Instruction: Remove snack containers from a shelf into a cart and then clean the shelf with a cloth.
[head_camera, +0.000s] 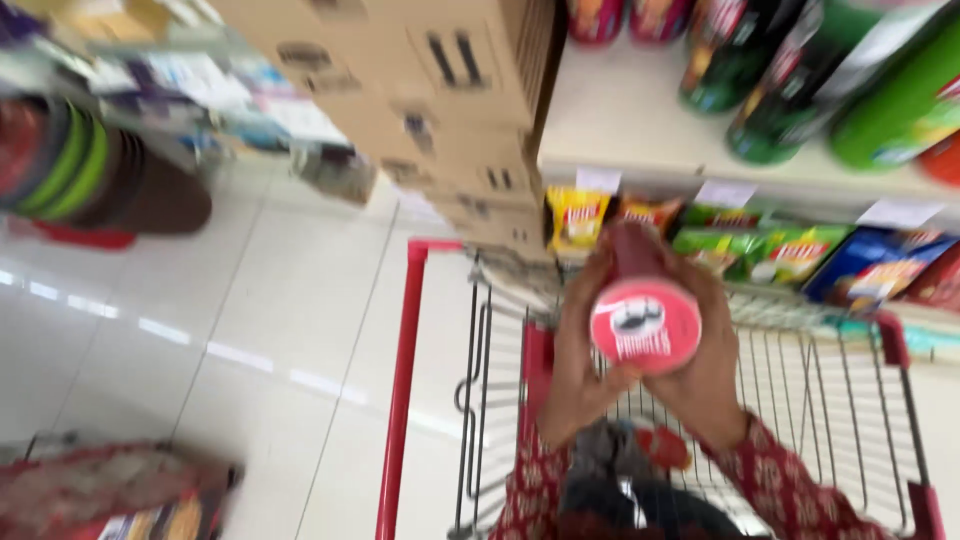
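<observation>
Both of the person's hands are wrapped around a red cylindrical snack can (643, 305), holding it up over a red-framed wire shopping cart (403, 390). The left hand (578, 365) clasps the can from its left side, fingers curled onto the tube, and the right hand (712, 370) presses against the other side, so the can is clamped between the two palms. Its round end, pinkish-red with a printed design (too blurred to make out in detail), points back toward the camera, and the tube tilts away toward the shelves. Red patterned sleeves (780, 490) cover both wrists.

Down inside the cart basket, below the hands, lie a few dark and red items (640, 455), too blurred to identify. Behind the cart, a shelf (640, 130) carries green bottles (790, 90) on top and a row of snack bags (720, 245) in yellow, green and blue beneath. A stack of cardboard boxes (430, 90) stands just left of the shelf. The floor (250, 300) is pale and glossy, and a red patterned bag (110, 495) sits at the lower left.
</observation>
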